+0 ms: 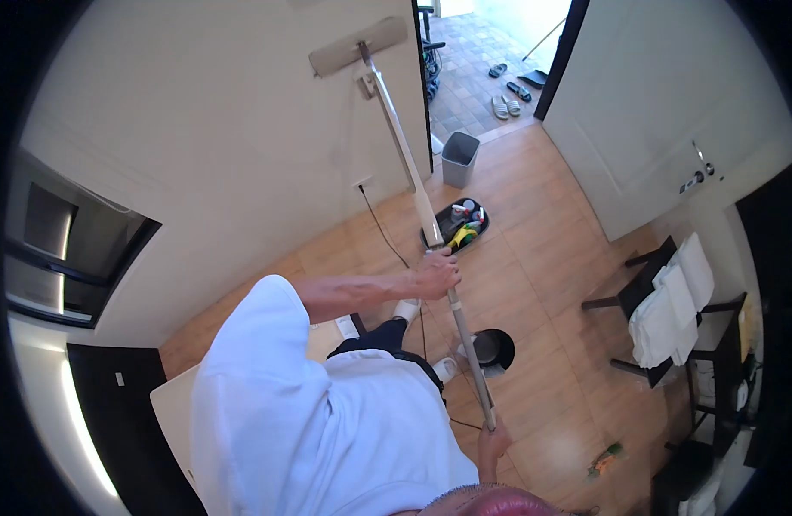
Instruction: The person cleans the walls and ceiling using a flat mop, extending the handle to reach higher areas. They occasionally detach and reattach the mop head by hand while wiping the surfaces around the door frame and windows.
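A long-handled flat mop (403,142) slants up from me, its pale rectangular head (359,46) raised against the white wall at the top. My left hand (439,273) is wrapped round the middle of the pole, the arm stretched out across my white shirt. Lower down, my right hand (495,443) grips the pole near its end, partly cut off from sight by my own face. Past the left hand, a dark caddy (484,215) with bottles and a yellow-green item stands on the floor. A round black bin (497,348) is beside the lower pole.
A grey bin (459,160) stands by the open doorway, with slippers (505,107) on the tiles beyond. White cloths (671,310) lie on a dark chair at the right, near the white door (671,103). A black cord (383,222) runs from a wall socket across the floor.
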`<action>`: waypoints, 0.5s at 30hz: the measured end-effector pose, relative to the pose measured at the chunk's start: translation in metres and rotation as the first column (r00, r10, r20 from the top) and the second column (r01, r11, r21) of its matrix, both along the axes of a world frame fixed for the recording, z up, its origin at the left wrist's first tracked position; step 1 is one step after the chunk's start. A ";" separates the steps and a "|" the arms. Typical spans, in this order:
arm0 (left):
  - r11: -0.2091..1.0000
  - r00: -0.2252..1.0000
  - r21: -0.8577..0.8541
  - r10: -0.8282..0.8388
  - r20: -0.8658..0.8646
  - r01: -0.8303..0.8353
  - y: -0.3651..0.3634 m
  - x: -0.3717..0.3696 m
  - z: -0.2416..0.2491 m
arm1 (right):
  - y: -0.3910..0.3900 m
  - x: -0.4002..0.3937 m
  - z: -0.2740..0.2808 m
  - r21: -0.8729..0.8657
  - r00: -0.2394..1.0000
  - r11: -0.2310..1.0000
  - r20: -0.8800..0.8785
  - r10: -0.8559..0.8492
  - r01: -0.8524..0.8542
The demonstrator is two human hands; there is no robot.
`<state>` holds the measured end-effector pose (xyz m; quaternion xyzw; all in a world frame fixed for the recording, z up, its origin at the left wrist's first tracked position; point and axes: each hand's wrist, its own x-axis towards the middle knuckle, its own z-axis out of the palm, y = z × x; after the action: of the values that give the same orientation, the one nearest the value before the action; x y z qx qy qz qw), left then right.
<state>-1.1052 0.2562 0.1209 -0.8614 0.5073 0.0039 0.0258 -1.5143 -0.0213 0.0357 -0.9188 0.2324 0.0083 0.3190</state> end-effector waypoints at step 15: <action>0.994 0.990 0.101 0.024 0.139 -0.039 0.003 0.023 0.082 | 0.007 0.045 -0.008 -0.101 0.999 0.995 -0.050 0.000 -0.005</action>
<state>-1.0819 0.2597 0.2030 -0.8651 0.4896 -0.0290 0.1054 -1.4696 -0.0147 0.0277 -0.9336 0.2390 0.0198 0.2664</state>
